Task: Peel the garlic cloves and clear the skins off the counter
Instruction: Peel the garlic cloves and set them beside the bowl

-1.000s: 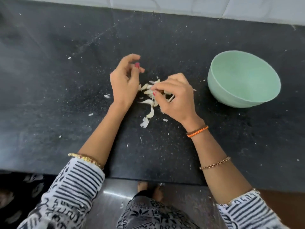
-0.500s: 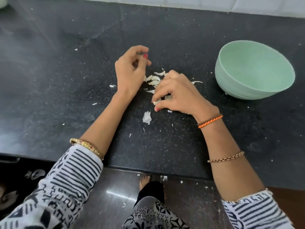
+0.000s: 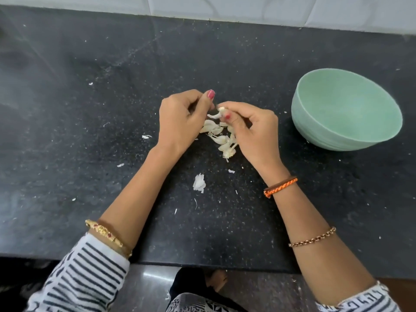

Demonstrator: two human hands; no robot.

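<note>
While the right hand (image 3: 249, 129) pinches a small pale piece, apparently a garlic clove (image 3: 221, 109) with a strip of skin trailing from it, between thumb and fingertips, the left hand (image 3: 182, 118) meets it with fingers curled inward; whether the left fingers hold anything cannot be told. Both hands hover just above a pile of skins (image 3: 221, 136) on the black counter (image 3: 90, 131). Peeling appears to be under way, not finished: a piece is in the fingers, and the pile below may contain unpeeled cloves, though this cannot be confirmed. Clearing has evidently not begun. Besides the pile, a larger loose flake (image 3: 199, 182) lies nearer the counter's front edge, and small scraps (image 3: 146, 136) are scattered well apart to the left and front. A pale green bowl (image 3: 346, 109) stands to the right, near the right hand; no contents are visible in it. Nothing blocks the path between pile and bowl. Fine fragments will likely need sweeping, not picking. Some scraps also lie on the floor (image 3: 258, 287) below.
</note>
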